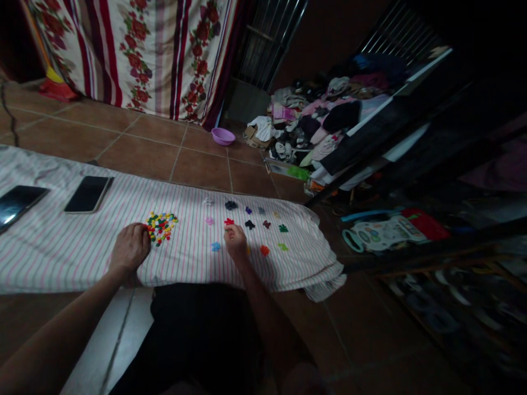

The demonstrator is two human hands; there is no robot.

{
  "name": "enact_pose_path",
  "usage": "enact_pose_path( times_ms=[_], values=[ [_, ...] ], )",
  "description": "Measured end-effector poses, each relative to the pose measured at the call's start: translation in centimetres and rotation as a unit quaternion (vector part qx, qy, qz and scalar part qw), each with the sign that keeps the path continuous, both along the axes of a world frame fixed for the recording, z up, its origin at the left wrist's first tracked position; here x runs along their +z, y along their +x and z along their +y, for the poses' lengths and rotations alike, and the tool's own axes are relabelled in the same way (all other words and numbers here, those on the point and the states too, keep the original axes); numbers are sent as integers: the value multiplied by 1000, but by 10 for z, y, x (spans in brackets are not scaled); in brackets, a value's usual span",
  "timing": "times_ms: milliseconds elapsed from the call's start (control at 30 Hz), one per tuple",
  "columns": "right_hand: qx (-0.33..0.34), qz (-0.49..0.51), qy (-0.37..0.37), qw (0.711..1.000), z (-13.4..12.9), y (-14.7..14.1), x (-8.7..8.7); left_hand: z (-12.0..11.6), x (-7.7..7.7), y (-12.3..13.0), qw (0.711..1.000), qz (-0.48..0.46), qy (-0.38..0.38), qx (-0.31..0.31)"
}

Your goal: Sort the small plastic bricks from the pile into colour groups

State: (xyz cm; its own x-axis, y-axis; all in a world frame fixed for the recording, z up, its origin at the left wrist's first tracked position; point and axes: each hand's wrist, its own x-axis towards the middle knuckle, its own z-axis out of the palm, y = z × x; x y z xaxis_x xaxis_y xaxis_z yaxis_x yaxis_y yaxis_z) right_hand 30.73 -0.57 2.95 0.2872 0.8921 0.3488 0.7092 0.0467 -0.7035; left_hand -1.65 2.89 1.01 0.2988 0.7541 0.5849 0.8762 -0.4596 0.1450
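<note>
My left hand lies palm down on the striped cloth, its fingertips at the left edge of a mixed pile of small colourful pieces. Its fingers look loosely bent, with nothing visible in them. Over to the right, my right hand is closed in a pinch just in front of a little red heap; whatever it holds is too small to make out. Around it sit several one-colour heaps, among them light blue, pink, black and orange. A yellow heap is partly hidden behind my right wrist.
Two dark-screened devices, a phone and another, lie at the cloth's left. Beyond the striped cloth are a tiled floor, a purple basin and a clothes pile. A dark rack stands at the right.
</note>
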Motion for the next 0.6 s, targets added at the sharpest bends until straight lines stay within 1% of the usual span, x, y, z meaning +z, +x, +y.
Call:
enact_pose_path(
  times_ms=[133,200,300,400,600],
  values=[
    [-77,17,8,997,-7,45,0,0,0,-2,999,24,-3,-21],
    [-107,16,15,994,-11,65,0,0,0,-2,999,35,0,-22],
    [-142,11,13,990,-17,93,-2,0,0,-2,999,35,-2,-20],
    [-182,15,-2,983,-23,118,-5,0,0,-2,999,15,-15,-26],
    [-234,50,-2,971,-30,167,-10,0,0,-2,999,16,-24,-30]
  ],
)
